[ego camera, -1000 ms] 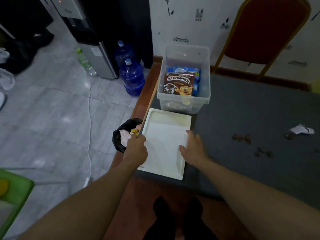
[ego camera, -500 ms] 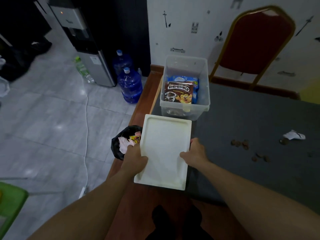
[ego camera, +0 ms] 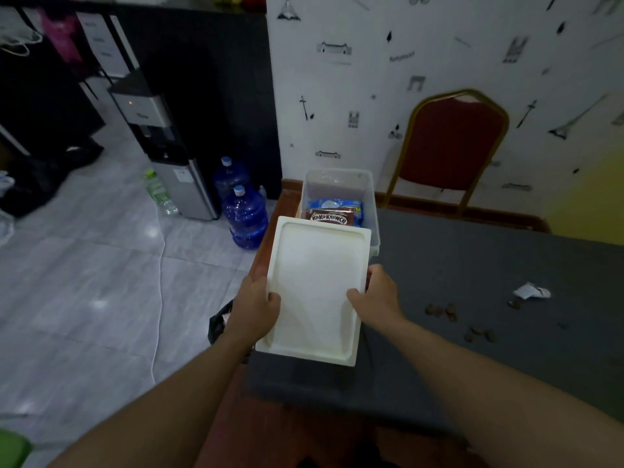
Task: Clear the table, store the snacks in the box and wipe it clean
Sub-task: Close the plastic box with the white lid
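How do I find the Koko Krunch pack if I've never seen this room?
Look at the dark grey table, then its far left corner, where a clear plastic box stands. Inside, just past the white lid, is a brown packet reading KOKO KRUNCH; the blue packet sits behind it.

The wide-angle head-worn camera looks forward and down over the left end of the dark grey cloth-covered table (ego camera: 479, 265). The white rectangular plastic tray (ego camera: 317, 292) sits close below, mid-frame.
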Demonstrator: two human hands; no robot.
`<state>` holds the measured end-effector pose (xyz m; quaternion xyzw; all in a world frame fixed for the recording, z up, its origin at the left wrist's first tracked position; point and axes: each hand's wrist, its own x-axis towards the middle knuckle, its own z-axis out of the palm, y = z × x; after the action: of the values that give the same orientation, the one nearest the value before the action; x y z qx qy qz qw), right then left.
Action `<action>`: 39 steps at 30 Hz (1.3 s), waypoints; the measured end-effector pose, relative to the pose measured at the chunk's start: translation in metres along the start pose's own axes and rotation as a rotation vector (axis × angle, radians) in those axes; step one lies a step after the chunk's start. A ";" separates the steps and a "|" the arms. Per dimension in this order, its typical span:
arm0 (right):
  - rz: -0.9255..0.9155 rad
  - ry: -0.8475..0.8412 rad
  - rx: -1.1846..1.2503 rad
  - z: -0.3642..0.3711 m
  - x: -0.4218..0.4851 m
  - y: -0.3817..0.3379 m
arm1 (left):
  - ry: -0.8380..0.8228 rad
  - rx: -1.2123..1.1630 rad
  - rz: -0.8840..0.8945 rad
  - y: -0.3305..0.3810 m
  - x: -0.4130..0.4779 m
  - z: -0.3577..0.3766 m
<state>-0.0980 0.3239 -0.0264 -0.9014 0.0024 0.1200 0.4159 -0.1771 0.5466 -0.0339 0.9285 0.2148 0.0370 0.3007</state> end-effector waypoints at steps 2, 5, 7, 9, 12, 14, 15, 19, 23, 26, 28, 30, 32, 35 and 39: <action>-0.035 0.051 0.016 -0.008 0.010 -0.008 | 0.021 -0.003 0.025 0.012 0.013 -0.004; -0.058 0.100 -0.020 -0.021 0.030 -0.017 | 0.050 -0.006 0.045 0.029 0.033 -0.008; -0.076 0.119 -0.052 -0.028 0.046 -0.022 | 0.067 0.001 0.049 0.040 0.049 -0.008; -0.092 0.132 -0.081 -0.035 0.065 -0.026 | 0.076 0.012 0.046 0.052 0.065 -0.009; -0.084 0.126 -0.107 -0.043 0.094 -0.033 | 0.087 0.024 0.014 0.066 0.088 -0.007; -0.069 0.117 -0.130 -0.046 0.114 -0.035 | 0.078 0.029 -0.008 0.074 0.104 -0.004; -0.059 0.114 -0.140 -0.047 0.123 -0.035 | 0.068 0.029 -0.022 0.078 0.112 -0.002; -0.032 0.109 -0.168 -0.049 0.157 -0.036 | 0.039 0.045 -0.066 0.088 0.142 0.008; -0.004 0.118 -0.210 -0.048 0.187 -0.036 | 0.033 0.056 -0.091 0.093 0.163 0.020; 0.015 0.111 -0.229 -0.047 0.205 -0.037 | 0.033 0.059 -0.113 0.096 0.175 0.026; 0.012 0.107 -0.241 -0.045 0.214 -0.039 | 0.036 0.052 -0.136 0.097 0.182 0.028; 0.007 0.101 -0.243 -0.044 0.222 -0.043 | 0.046 0.048 -0.151 0.099 0.188 0.029; 0.010 0.099 -0.239 -0.043 0.228 -0.047 | 0.047 0.047 -0.146 0.100 0.194 0.030; 0.008 0.105 -0.248 -0.043 0.232 -0.049 | 0.038 0.039 -0.129 0.101 0.198 0.031; 0.035 0.125 -0.251 -0.039 0.230 -0.048 | 0.024 0.061 -0.071 0.101 0.197 0.032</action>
<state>0.1391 0.3478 -0.0162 -0.9520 0.0291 0.0704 0.2965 0.0457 0.5393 -0.0138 0.9285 0.2524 0.0310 0.2705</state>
